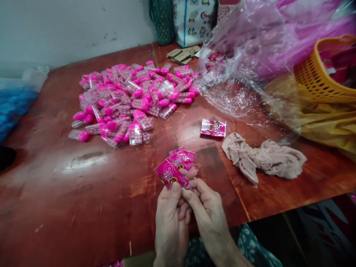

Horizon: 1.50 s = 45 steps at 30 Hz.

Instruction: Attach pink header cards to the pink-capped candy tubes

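Several pink printed labels (pixel 175 165) are fanned out between my two hands, just above the table's near part. My left hand (pixel 170 213) pinches them from below with its thumb on top. At their lower right edge my right hand (pixel 204 207) has its thumb and fingers closed on the same labels. Beyond them lies a heap of small clear containers (pixel 126 97) with bright pink caps and pinkish beads inside. A stack of the same pink labels (pixel 213 128) rests on the table to the right of my hands.
A crumpled beige cloth (pixel 264 155) lies at the right. Behind it are clear plastic film (pixel 230 89) and a yellow basket (pixel 308 79). Brown cardboard pieces (pixel 182 55) and a white printed bag (pixel 191 24) stand at the back. A bag of blue items (pixel 16 105) is at far left.
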### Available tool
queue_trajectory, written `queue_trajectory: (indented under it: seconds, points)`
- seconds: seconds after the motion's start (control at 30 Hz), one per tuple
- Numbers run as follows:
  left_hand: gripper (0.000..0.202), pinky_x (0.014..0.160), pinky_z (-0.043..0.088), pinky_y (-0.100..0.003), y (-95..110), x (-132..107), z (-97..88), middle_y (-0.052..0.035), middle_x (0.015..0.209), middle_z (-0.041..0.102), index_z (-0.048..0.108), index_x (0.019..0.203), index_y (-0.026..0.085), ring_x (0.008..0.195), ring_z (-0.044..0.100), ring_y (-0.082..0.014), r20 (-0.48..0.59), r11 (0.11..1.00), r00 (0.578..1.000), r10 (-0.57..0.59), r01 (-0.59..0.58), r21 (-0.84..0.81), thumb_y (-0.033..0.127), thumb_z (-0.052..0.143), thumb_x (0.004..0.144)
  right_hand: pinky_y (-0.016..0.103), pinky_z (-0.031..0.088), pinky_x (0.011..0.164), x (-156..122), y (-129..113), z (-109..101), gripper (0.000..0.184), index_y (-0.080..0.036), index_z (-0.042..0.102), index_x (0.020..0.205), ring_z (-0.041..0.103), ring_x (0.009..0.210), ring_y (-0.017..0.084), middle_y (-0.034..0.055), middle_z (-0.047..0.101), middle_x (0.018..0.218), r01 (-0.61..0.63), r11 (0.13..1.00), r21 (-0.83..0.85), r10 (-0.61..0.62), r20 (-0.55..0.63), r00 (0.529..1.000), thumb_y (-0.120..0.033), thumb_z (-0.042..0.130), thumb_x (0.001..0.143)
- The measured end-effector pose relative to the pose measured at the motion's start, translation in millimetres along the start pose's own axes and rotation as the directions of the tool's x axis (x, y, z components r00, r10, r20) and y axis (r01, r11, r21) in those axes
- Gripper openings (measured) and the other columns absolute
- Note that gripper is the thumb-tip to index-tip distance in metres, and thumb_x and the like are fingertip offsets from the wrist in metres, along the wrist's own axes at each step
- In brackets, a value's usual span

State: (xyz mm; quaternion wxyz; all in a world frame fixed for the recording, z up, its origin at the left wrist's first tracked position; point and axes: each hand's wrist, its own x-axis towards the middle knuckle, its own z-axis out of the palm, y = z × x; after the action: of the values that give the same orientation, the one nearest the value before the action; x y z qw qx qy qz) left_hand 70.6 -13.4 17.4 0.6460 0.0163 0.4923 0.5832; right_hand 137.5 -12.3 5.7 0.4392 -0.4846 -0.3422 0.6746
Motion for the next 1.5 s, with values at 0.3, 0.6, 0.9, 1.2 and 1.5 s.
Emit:
queue_trajectory:
  seconds: [0.3,0.6,0.9,1.2,1.5]
  points:
    - [0.026,0.029,0.024,-0.011,10,8,-8.3,0.0071,0.042,0.038,0.065,0.076,0.011,0.033,0.024,-0.0014,0.026,0.994,0.994,-0.104,0.103,0.019,0.037,0.062,0.074,0.018,0.048,0.043,5,0,-2,0.021,-0.014,0.053,0.074,0.060,0.042,0.010,-0.0014,0.062,0.056,-0.101,0.985,0.138,0.089,0.093,0.992,-0.033,0.056,0.083]
    - [0.012,0.038,0.033,-0.011,-2,-2,4.7,-0.0013,0.054,0.060,0.068,0.069,0.013,0.041,0.043,-0.0038,-0.082,0.993,0.990,0.117,-0.118,-0.016,0.024,0.071,0.067,0.019,0.049,0.047,9,1,-11,0.023,-0.016,0.057,0.075,0.059,0.047,0.010,-0.0005,0.061,0.058,-0.116,0.966,0.230,0.067,0.210,0.975,-0.039,0.060,0.079]
    - [0.017,0.042,0.038,-0.014,-3,1,-6.4,-0.0064,0.072,0.068,0.070,0.087,0.017,0.048,0.052,-0.0069,-0.032,0.983,0.983,0.181,-0.181,-0.013,0.024,0.066,0.072,0.020,0.048,0.053,14,4,-7,0.021,-0.016,0.058,0.074,0.061,0.057,0.013,0.0001,0.060,0.059,-0.118,0.970,0.214,0.062,0.248,0.967,-0.037,0.064,0.077]
    - [0.041,0.059,0.049,-0.019,30,7,-34.5,-0.0029,0.076,0.067,0.062,0.099,0.017,0.062,0.059,-0.0112,-0.116,0.917,0.928,0.355,-0.321,0.238,0.016,0.075,0.060,0.022,0.049,0.053,11,20,-1,0.030,-0.014,0.055,0.088,0.062,0.055,0.012,0.0038,0.062,0.067,-0.069,0.997,0.017,0.061,0.309,0.949,-0.041,0.043,0.089]
    - [0.040,0.066,0.049,-0.017,39,4,-53.0,-0.0018,0.082,0.068,0.063,0.101,0.019,0.070,0.060,-0.0092,-0.138,0.886,0.884,0.446,-0.414,0.208,0.012,0.072,0.063,0.025,0.051,0.053,1,11,0,0.028,-0.014,0.056,0.097,0.062,0.053,0.012,0.0044,0.063,0.071,0.034,0.994,-0.102,-0.011,0.222,0.975,-0.037,0.041,0.090]
